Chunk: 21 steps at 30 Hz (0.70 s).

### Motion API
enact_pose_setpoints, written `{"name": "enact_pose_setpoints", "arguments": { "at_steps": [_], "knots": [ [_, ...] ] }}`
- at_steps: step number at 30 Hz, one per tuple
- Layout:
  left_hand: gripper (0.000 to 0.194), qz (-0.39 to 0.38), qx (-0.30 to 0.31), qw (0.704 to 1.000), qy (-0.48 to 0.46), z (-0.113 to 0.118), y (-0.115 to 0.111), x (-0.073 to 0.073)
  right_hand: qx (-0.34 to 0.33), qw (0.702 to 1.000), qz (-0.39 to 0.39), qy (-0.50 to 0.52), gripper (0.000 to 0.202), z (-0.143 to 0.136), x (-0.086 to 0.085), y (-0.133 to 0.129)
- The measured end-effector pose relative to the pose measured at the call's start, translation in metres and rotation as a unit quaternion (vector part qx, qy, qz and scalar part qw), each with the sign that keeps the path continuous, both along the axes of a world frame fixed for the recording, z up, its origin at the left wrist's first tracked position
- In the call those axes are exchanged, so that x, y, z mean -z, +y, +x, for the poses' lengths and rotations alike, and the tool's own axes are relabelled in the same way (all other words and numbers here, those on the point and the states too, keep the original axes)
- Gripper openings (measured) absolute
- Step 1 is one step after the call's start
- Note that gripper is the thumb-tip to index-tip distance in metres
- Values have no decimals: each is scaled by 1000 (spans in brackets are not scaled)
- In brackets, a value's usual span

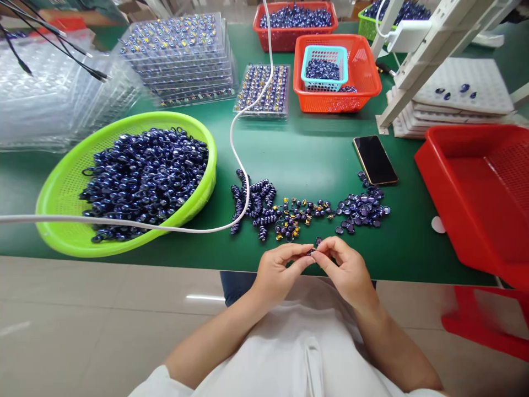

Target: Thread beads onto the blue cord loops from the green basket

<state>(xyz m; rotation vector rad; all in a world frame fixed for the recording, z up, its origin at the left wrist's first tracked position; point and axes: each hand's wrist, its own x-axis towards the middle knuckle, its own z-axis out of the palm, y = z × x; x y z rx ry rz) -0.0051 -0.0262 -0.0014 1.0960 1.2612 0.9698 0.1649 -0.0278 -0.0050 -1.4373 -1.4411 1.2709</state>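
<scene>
My left hand (285, 267) and my right hand (345, 267) meet at the front edge of the green table, fingertips pinched together. Between them is a small dark shiny piece (311, 252), mostly covered by the fingers. Just beyond the hands lie loose dark beads with gold-coloured parts (289, 226). To their right is a pile of flat dark blue caps (363, 208), and to their left sit coiled dark ring-like pieces (260, 201). A single dark cap (318, 241) rests right by my right fingertips.
A green basket (210, 165) of dark looped pieces stands left, crossed by a white cable (233, 138). A phone (375, 160) and a red bin (438, 182) are right. Behind are filled clear trays (173, 60), an orange basket (363, 71) and a metal post (430, 60).
</scene>
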Motion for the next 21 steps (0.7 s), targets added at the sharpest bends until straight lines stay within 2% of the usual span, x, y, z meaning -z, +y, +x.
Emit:
{"name": "enact_pose_setpoints", "arguments": {
  "at_steps": [4, 6, 8, 12, 16, 18, 21],
  "knots": [
    [16, -85, 15, 994, -68, -2, 4, -2, -30, 999, -4, 10, 15, 2, 0, 0],
    [17, -112, 18, 987, -111, -4, 6, -2, -44, 998, 37, 5, 10, 5, 1, 0],
    [19, -129, 11, 980, -148, -6, 8, 0, -78, 990, 120, -4, 14, 9, 2, 0],
    [24, -182, -5, 964, -192, -6, 12, 1, -179, 932, 304, -85, 40, 14, 1, -1],
    [28, -248, 6, 938, -243, -6, 15, -3, -184, 866, 411, -216, 37, 15, 0, -2],
    [29, -264, 19, 929, -259, -7, 17, -5, -184, 853, 433, -228, 35, 15, 1, -1],
    [30, -263, 29, 927, -266, -8, 18, -5, -174, 865, 424, -202, 32, 15, 3, -1]
  ]
}}
